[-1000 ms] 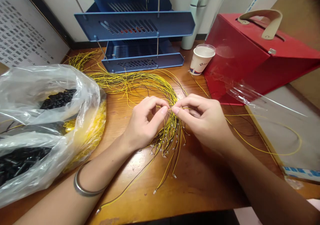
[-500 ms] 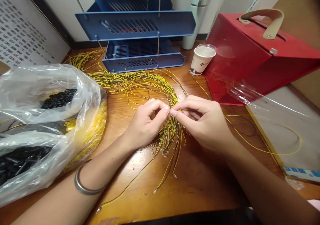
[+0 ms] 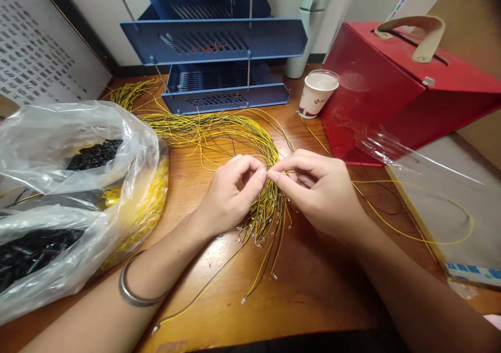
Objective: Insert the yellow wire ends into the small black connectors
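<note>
Both my hands meet over a bundle of thin yellow wires (image 3: 219, 128) that curves across the wooden desk (image 3: 313, 285). My left hand (image 3: 230, 193) is curled, its thumb and fingertips pinched at the meeting point; what it pinches is too small to see. My right hand (image 3: 317, 188) pinches a single yellow wire (image 3: 410, 235) that loops off to the right. The fingertips of both hands touch. Below them, the wire ends with small metal terminals (image 3: 262, 227) fan out on the desk.
Clear plastic bags (image 3: 74, 196) with small black parts and yellow wires lie at the left. A blue stacked letter tray (image 3: 219, 45) stands behind, with a paper cup (image 3: 317, 94) and a red box with a handle (image 3: 407, 76) to its right. Grey board (image 3: 442, 186) at right.
My two hands have drawn together, so the fingertips that were slightly apart now touch. The rest of the desk is unchanged.
</note>
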### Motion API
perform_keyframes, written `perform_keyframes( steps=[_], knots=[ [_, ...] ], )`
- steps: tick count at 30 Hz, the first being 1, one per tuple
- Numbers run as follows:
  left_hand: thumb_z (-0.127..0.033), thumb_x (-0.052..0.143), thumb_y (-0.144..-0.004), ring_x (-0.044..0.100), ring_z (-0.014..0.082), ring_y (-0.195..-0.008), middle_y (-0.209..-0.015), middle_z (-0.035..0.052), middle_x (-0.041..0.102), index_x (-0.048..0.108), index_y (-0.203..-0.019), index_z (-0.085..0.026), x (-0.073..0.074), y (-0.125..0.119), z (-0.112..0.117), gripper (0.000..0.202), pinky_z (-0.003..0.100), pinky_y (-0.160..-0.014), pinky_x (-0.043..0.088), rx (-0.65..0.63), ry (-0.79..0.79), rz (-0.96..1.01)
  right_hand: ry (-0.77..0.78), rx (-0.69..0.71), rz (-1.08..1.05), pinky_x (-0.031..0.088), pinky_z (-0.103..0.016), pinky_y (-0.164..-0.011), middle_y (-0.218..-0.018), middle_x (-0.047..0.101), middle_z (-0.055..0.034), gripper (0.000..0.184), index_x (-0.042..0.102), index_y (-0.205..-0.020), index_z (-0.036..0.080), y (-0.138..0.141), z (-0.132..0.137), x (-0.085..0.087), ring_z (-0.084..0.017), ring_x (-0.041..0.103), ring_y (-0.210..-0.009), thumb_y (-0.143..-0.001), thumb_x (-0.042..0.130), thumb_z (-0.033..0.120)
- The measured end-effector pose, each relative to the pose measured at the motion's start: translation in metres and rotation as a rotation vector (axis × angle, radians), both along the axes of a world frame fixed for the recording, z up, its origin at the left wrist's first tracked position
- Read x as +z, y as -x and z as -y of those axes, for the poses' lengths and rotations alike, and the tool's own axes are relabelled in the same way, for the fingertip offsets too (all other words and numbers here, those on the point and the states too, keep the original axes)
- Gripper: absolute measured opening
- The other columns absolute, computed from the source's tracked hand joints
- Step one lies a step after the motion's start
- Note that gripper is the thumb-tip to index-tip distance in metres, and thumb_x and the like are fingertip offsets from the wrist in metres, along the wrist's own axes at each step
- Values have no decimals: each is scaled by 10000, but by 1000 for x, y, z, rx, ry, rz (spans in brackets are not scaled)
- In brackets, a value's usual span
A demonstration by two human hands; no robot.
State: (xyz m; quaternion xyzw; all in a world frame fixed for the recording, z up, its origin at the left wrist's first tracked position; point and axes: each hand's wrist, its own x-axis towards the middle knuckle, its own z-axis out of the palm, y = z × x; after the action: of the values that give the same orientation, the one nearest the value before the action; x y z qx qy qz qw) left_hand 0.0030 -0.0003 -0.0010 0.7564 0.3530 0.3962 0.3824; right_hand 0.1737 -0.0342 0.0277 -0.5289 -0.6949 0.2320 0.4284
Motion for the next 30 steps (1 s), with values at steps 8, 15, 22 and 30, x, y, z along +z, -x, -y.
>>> perform_keyframes(
  steps=[8,15,22,30],
  knots=[
    [-303,401,-989,563,145,-734,-742,16,612,572,-747,-176,0,2,-1,323,281,-704,432,-20,61,28,13,13,-9,296,-244,-479,-680,606,7,94,730,-755,168,2,1,0,-62,379,-512,-811,655,169],
    [-329,487,-956,540,138,-700,-726,14,589,559,-766,-175,1,0,0,256,270,-661,425,2,74,19,9,6,-9,300,-238,-476,-646,553,12,84,734,-782,162,1,-1,-2,-73,412,-535,-810,657,182],
    [-299,456,-977,504,100,-604,-631,-19,551,546,-685,-163,2,-2,-1,334,249,-633,403,-16,47,7,-2,4,15,319,-242,-504,-655,572,13,89,734,-781,166,1,0,-1,-73,417,-543,-816,652,173],
    [-336,486,-966,451,93,-562,-645,-33,516,549,-795,-176,1,-1,1,243,240,-549,361,-33,122,93,2,-11,1,308,-241,-494,-628,529,24,85,728,-774,157,2,0,0,-69,398,-535,-817,660,186]
  ],
)
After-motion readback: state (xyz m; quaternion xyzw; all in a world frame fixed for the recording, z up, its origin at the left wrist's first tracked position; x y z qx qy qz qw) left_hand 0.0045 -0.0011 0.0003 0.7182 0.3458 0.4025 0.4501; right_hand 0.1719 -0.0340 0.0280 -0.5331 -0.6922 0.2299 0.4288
